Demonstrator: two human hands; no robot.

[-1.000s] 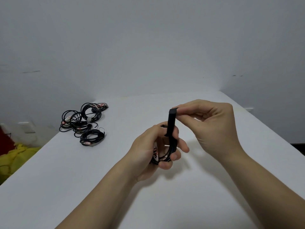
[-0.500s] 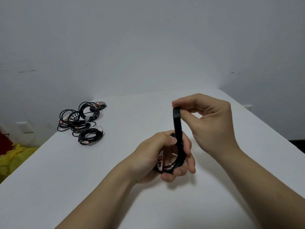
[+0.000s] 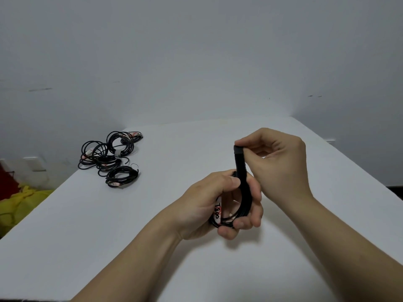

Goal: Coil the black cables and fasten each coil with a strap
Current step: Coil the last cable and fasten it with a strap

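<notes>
Left hand point(image 3: 209, 205) curled round coiled cable point(image 3: 226, 219), above table point(image 3: 152, 247). Right hand point(image 3: 277, 162) pinches strap point(image 3: 239, 162) end, pulled upright. Best: hold tension, wrap snug round bundle, press end flat. Other coils point(image 3: 109, 158) lie far left.

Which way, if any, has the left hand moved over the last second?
Yes: the left hand, gripping the coil, shifted slightly right, away from the cable pile.

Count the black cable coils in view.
5: one coil in the left hand; four far left on the table: back coil, left coil, middle coil, front coil. Overlap may hide more.
</notes>
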